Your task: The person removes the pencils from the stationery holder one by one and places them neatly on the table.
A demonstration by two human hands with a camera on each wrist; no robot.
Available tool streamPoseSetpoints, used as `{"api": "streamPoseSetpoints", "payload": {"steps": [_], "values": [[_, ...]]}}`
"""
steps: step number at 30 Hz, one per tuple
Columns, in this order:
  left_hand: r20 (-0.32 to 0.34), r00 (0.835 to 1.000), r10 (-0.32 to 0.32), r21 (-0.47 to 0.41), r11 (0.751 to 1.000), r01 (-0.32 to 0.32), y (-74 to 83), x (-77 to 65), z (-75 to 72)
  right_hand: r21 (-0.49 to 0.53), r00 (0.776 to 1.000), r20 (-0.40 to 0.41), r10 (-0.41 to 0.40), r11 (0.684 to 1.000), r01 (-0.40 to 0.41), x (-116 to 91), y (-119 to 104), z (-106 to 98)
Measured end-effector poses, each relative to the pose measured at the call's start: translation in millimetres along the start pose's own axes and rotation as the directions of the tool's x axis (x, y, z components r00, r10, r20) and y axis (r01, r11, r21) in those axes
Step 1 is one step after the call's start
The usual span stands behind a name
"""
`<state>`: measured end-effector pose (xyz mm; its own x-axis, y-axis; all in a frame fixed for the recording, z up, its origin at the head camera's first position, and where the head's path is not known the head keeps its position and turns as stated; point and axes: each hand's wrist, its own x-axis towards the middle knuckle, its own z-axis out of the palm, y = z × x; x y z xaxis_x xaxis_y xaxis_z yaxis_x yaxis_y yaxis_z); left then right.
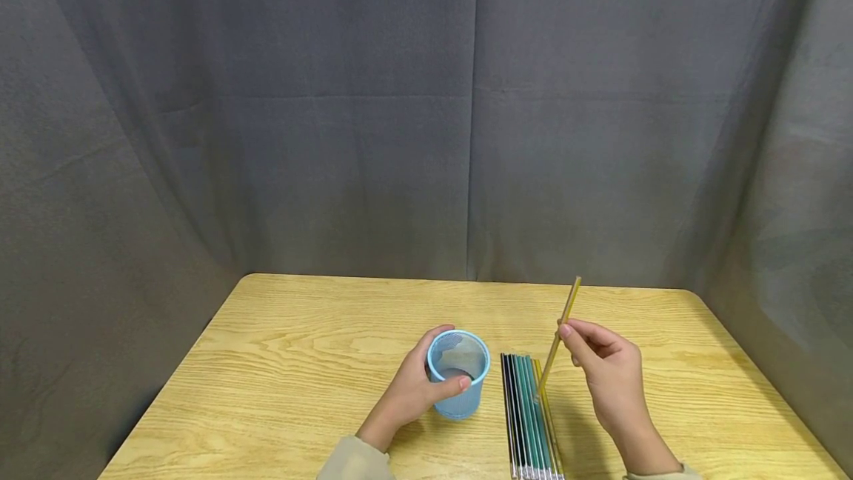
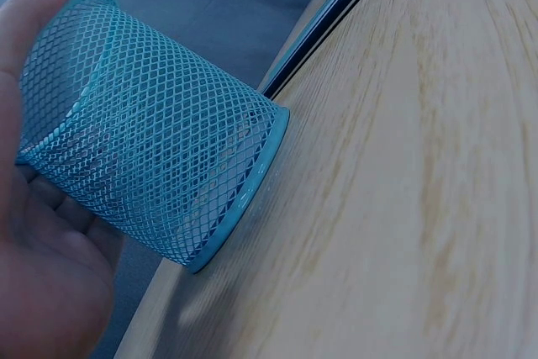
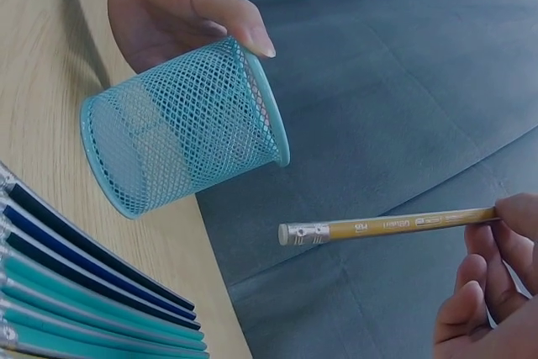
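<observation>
My left hand [image 1: 416, 384] grips a light blue mesh pencil cup [image 1: 460, 398], thumb over the near side of its rim. In the left wrist view the cup [image 2: 160, 132] has its base close to the tabletop; whether it touches, I cannot tell. A yellow pencil [image 1: 557, 339] is pinched between the thumb and fingers of my right hand [image 1: 609, 372]. It slants above the table, to the right of the cup and apart from it. The right wrist view shows the eraser end of this pencil [image 3: 378, 226] pointing away from the fingers, with the cup's open mouth nearby.
A row of pencils [image 1: 526, 413] lies side by side on the wooden table [image 1: 280, 376], between the cup and my right hand. Dark ones are on the left, teal in the middle, yellow at the right. Grey curtains [image 1: 346, 132] hang behind the table and on both sides.
</observation>
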<state>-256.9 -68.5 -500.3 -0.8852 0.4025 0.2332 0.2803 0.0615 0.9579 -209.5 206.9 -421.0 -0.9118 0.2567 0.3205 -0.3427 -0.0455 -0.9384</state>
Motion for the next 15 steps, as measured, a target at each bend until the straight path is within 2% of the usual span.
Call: {"api": "streamPoseSetpoints", "payload": {"steps": [15], "values": [[-0.001, 1.000, 0.006, 0.005, 1.000, -0.006, -0.3, -0.3, -0.1, -0.059, 0.999, 0.010, 0.036, 0.998, -0.035, -1.5, 9.6, -6.3]]}}
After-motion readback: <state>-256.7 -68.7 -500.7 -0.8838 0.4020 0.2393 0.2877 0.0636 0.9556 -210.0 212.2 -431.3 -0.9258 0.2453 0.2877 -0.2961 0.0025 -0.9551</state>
